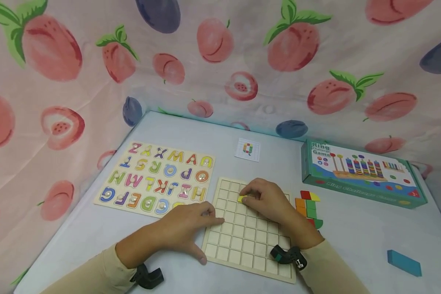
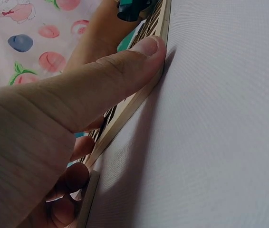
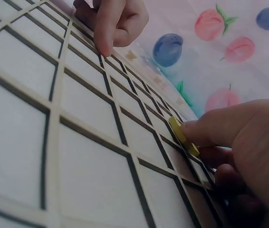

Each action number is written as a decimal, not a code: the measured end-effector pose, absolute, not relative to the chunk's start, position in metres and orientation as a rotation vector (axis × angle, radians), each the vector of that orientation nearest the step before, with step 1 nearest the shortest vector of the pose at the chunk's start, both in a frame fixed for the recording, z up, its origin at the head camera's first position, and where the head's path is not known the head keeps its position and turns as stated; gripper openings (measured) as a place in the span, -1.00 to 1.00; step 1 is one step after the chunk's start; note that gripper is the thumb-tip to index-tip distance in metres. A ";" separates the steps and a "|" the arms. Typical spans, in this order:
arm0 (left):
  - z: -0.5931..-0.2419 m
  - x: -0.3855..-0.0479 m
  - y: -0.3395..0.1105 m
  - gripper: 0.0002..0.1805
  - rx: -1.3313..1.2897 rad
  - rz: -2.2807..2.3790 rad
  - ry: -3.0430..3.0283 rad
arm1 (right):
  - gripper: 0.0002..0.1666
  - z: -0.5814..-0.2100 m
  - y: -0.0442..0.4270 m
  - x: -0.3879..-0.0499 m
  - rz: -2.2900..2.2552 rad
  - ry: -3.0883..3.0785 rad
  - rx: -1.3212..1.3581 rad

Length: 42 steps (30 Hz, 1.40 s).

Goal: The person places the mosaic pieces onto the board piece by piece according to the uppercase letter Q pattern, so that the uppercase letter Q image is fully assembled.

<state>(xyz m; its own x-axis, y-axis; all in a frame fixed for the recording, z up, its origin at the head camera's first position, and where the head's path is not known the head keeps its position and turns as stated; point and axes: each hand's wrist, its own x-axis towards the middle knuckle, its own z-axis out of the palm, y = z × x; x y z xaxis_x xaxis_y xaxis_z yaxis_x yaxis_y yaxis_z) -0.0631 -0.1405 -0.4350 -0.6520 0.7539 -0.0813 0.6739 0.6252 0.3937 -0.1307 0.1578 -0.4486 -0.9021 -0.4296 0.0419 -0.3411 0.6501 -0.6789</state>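
Observation:
A wooden grid board (image 1: 237, 243) lies on the table with square cells. My right hand (image 1: 268, 202) pinches a small yellow piece (image 1: 241, 199) over cells in the board's upper part; in the right wrist view the yellow piece (image 3: 183, 136) is tilted between thumb and fingers (image 3: 210, 128). My left hand (image 1: 185, 226) rests at the board's left edge, index fingertip on the board and thumb against its side, as the left wrist view shows with the thumb (image 2: 120, 71) along the edge (image 2: 125, 111). Coloured pieces (image 1: 310, 209) lie right of the board, partly behind my right wrist.
An alphabet puzzle board (image 1: 132, 208) is at left. A card with a coloured Q pattern (image 1: 248, 150) lies beyond the grid. The Ring Challenge Game box (image 1: 364, 173) stands at back right, and a blue block (image 1: 404, 263) lies at front right.

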 end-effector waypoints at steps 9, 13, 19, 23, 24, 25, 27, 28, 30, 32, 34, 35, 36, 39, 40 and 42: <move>-0.435 -0.062 -0.139 0.12 1.177 0.496 2.607 | -0.82 -0.446 0.159 -0.129 -1.084 2.716 -0.634; -0.435 -0.062 -0.140 0.12 1.170 0.498 2.603 | -0.78 -0.444 0.164 -0.126 -1.140 2.682 -0.636; -0.434 -0.063 -0.141 0.12 1.165 0.506 2.607 | -0.73 -0.440 0.178 -0.121 -1.252 2.641 -0.626; -0.434 -0.063 -0.141 0.13 1.163 0.506 2.613 | -0.71 -0.435 0.194 -0.118 -1.265 2.646 -0.581; -0.434 -0.063 -0.141 0.13 1.161 0.506 2.612 | -0.71 -0.434 0.199 -0.117 -1.266 2.652 -0.565; -0.434 -0.063 -0.141 0.13 1.158 0.506 2.612 | -0.71 -0.433 0.203 -0.117 -1.262 2.661 -0.550; -0.434 -0.063 -0.141 0.13 1.152 0.508 2.610 | -0.73 -0.431 0.212 -0.116 -1.262 2.672 -0.526; -0.434 -0.063 -0.141 0.13 1.152 0.506 2.610 | -0.73 -0.431 0.217 -0.116 -1.257 2.679 -0.517; -0.434 -0.063 -0.140 0.13 1.154 0.506 2.612 | -0.74 -0.431 0.225 -0.115 -1.251 2.690 -0.496; -0.434 -0.062 -0.140 0.13 1.157 0.506 2.618 | -0.73 -0.431 0.233 -0.113 -1.253 2.695 -0.478; -0.434 -0.062 -0.140 0.13 1.160 0.506 2.623 | -0.72 -0.431 0.241 -0.111 -1.258 2.697 -0.457; -0.434 -0.062 -0.140 0.12 1.159 0.508 2.624 | -0.71 -0.431 0.244 -0.110 -1.271 2.691 -0.449; -0.434 -0.062 -0.140 0.12 1.158 0.509 2.625 | -0.70 -0.430 0.248 -0.109 -1.282 2.689 -0.442; -0.433 -0.062 -0.139 0.13 1.148 0.508 2.624 | -0.68 -0.429 0.260 -0.107 -1.312 2.679 -0.442; -0.433 -0.062 -0.139 0.13 1.145 0.507 2.622 | -0.67 -0.429 0.264 -0.107 -1.319 2.680 -0.444; -0.432 -0.062 -0.139 0.13 1.141 0.506 2.620 | -0.66 -0.428 0.273 -0.106 -1.305 2.706 -0.432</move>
<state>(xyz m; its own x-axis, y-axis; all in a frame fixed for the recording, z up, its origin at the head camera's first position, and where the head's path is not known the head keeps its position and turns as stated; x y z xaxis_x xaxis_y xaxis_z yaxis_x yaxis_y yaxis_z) -0.0615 -0.1391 -0.4324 -0.6668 0.7411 -0.0790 0.6583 0.6353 0.4037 -0.1063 0.2733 -0.4276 -0.9539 -0.2987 0.0274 -0.2074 0.5909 -0.7796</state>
